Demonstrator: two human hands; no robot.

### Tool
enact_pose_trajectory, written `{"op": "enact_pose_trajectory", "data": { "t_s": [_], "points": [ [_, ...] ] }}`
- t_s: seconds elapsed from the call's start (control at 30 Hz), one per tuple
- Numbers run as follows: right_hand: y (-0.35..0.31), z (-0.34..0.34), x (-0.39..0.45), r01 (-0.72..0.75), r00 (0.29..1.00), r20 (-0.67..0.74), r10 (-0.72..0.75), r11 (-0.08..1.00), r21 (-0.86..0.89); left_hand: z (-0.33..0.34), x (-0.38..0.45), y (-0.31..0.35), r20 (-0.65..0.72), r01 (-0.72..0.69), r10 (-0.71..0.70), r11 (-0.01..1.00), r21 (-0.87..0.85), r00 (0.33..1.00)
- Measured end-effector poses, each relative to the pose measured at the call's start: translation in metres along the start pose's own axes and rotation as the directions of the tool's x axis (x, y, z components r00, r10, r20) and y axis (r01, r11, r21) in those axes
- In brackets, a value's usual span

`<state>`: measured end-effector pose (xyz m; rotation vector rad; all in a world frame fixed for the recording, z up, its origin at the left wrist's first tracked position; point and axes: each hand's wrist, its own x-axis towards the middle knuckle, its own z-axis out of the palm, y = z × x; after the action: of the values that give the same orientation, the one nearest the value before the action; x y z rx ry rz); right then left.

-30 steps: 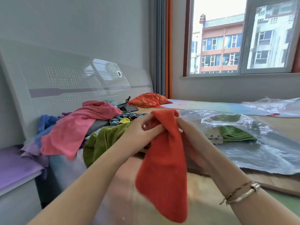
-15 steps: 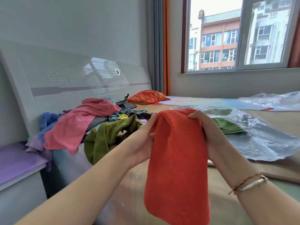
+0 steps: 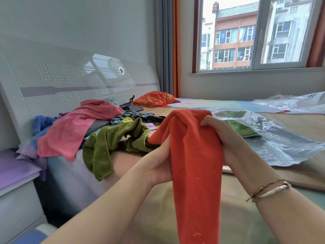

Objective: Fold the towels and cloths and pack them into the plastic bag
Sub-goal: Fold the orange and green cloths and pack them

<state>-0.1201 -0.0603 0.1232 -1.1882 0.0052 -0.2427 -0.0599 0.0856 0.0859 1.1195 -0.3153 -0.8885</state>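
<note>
While both hands (image 3: 226, 147) grip orange towel (image 3: 195, 164), plastic bag (image 3: 274, 138) holds green cloths (image 3: 242, 129) (folded).

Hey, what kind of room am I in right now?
Most likely a bedroom in a flat. A bed with a glossy white headboard fills the view, a purple-topped bedside cabinet stands beside it, and the curtained window looks out on apartment blocks.

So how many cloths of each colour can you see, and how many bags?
Orange cloth, held in both hands: 1
Pink cloth: 1
Olive green cloth: 1
Green folded cloths inside the bag: cannot count
Blue cloth: 1
Plastic bags: 2
Total countable: 6
</note>
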Motion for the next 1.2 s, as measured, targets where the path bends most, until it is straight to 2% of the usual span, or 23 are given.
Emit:
{"op": "enact_pose_trajectory", "data": {
  "t_s": [0.1, 0.23, 0.3, 0.47, 0.57, 0.63, 0.7, 0.8, 1.1, 1.2],
  "points": [
    [0.000, -0.008, 0.006, 0.054, 0.998, -0.029, -0.057, 0.995, -0.088, -0.002, 0.005, -0.003, -0.004, -0.114, 0.114, 0.988, -0.109, 0.993],
    [0.003, -0.021, 0.013, 0.060, 0.988, -0.137, -0.079, 0.989, -0.136, -0.018, 0.007, 0.001, -0.205, -0.236, 0.213, 0.967, -0.093, 0.955],
    [0.005, -0.025, 0.015, 0.037, 0.982, -0.178, -0.064, 0.988, -0.148, -0.028, 0.000, 0.007, -0.239, -0.254, 0.240, 0.967, -0.030, 0.941],
    [0.001, -0.032, 0.012, -0.039, 0.987, -0.159, 0.024, 0.995, -0.091, -0.050, -0.018, 0.023, -0.301, -0.335, 0.334, 0.941, 0.048, 0.893],
    [-0.004, -0.032, 0.008, -0.076, 0.987, -0.152, 0.051, 0.984, -0.162, -0.058, -0.032, 0.037, -0.359, -0.411, 0.387, 0.912, 0.011, 0.849],
    [-0.007, -0.032, 0.007, 0.006, 0.979, -0.201, -0.043, 0.983, -0.184, -0.060, -0.044, 0.046, -0.338, -0.448, 0.442, 0.892, 0.065, 0.831],
    [-0.017, -0.031, 0.005, 0.201, 0.937, -0.255, -0.238, 0.966, -0.161, -0.059, -0.057, 0.058, -0.292, -0.481, 0.503, 0.864, 0.150, 0.814],
    [-0.034, -0.030, -0.004, 0.408, 0.874, -0.224, -0.432, 0.901, -0.148, -0.058, -0.077, 0.083, -0.254, -0.587, 0.627, 0.779, 0.221, 0.736],
    [-0.114, -0.008, -0.021, 0.616, 0.716, -0.070, -0.694, 0.677, -0.402, -0.029, -0.113, 0.167, -0.113, -0.757, 0.877, 0.462, 0.462, 0.467],
    [-0.130, -0.001, -0.023, 0.622, 0.682, -0.051, -0.729, 0.616, -0.484, -0.031, -0.114, 0.177, -0.103, -0.742, 0.888, 0.433, 0.511, 0.447]
  ]
}}
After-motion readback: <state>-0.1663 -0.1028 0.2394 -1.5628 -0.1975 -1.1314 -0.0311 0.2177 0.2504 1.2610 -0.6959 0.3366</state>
